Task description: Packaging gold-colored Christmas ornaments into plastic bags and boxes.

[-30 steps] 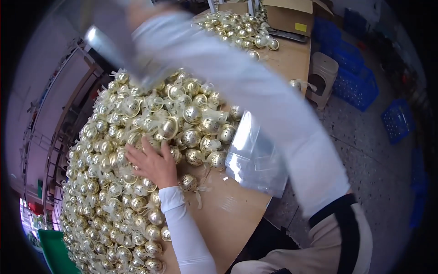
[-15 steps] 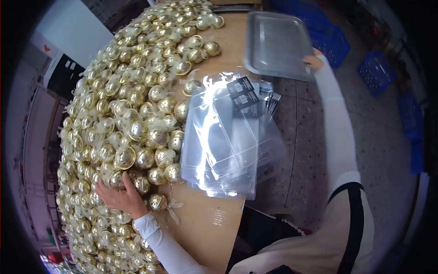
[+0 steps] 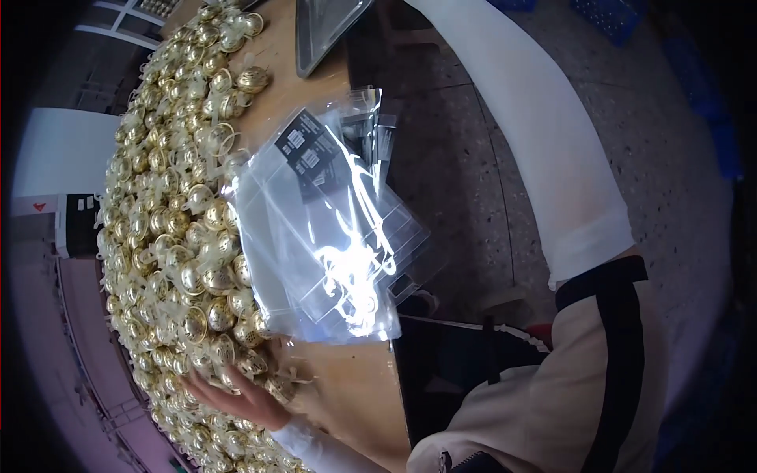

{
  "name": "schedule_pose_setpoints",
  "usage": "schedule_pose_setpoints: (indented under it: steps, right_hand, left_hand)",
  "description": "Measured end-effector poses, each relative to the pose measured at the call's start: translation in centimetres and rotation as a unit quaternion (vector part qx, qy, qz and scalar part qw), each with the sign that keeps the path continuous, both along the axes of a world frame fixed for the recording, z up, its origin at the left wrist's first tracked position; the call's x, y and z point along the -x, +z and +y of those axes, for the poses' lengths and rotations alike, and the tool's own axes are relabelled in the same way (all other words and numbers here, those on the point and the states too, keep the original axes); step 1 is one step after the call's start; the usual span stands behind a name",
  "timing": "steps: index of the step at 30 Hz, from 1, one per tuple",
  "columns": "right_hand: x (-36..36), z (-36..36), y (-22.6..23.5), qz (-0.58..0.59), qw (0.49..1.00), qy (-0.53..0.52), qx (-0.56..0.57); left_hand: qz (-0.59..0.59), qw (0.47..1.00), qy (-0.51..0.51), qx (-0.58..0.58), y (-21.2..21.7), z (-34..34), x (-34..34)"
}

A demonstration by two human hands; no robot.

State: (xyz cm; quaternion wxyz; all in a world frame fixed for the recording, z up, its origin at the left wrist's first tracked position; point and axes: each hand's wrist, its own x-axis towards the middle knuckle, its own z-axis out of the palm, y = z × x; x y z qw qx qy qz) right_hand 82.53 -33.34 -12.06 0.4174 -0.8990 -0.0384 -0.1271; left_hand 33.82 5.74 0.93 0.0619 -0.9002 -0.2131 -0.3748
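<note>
Since half a second ago, the grey tray [image 3: 322, 33] is shifting from beyond the table's right edge to across its far end, and the right sleeve [image 3: 556, 150] is reaching further up. The whole view is swinging too.

Far left: a pale panel [image 3: 67, 150] and a dark box [image 3: 77, 226] are fading into the dim, curved rim; detail is hard to read.

Next, the gold balls [image 3: 193, 276] are lying heaped down the table's left side, pale ribbons tangling among them; the lowest are blurring together.

Left hand [image 3: 246, 402]: resting on the near part of the heap, thumb standing apart from the fingers, which are lying loosely over the balls. Fingertips are partly blending into the heap.

Middle: clear plastic bags [image 3: 272, 221] are lying on the brown tabletop [image 3: 347, 378], touching the heap and overhanging the right edge. Glare is washing out their lower part; a black label [image 3: 298, 138] is showing above it.

The tray is being cut off by the top edge. So is the right arm; its hand is out of sight, so I cannot tell whether its fingers are gripping anything.

Upper right: a blue crate [image 3: 609, 17] is sitting on the floor [image 3: 520, 229], partly cropped.
</note>
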Motion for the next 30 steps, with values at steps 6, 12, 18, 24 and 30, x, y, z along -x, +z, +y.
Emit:
schedule_pose_setpoints:
  steps: [6,12,18,24,30]
  right_hand:
    - [1.0,1.0,5.5,0.067,0.992,-0.054,0.091]
    - [-8.8,6.1,8.7,0.139,0.973,-0.003,0.185]
    - [-12.4,11.2,11.8,0.050,0.984,-0.014,0.173]
    - [-16.9,12.0,13.2,0.016,0.979,0.072,0.192]
    - [-16.7,16.9,12.3,0.026,0.961,0.269,0.055]
  left_hand:
    - [0.157,0.935,-0.303,0.099,-5.4,-9.6,-0.3]
    - [0.093,0.935,-0.264,0.216,-5.7,-11.5,0.5]
    - [0.051,0.920,-0.240,0.305,-6.2,-11.0,-0.4]
    - [0.106,0.893,-0.178,0.400,-6.6,-11.4,0.7]
    - [0.167,0.901,-0.197,0.349,-5.7,-10.8,0.4]
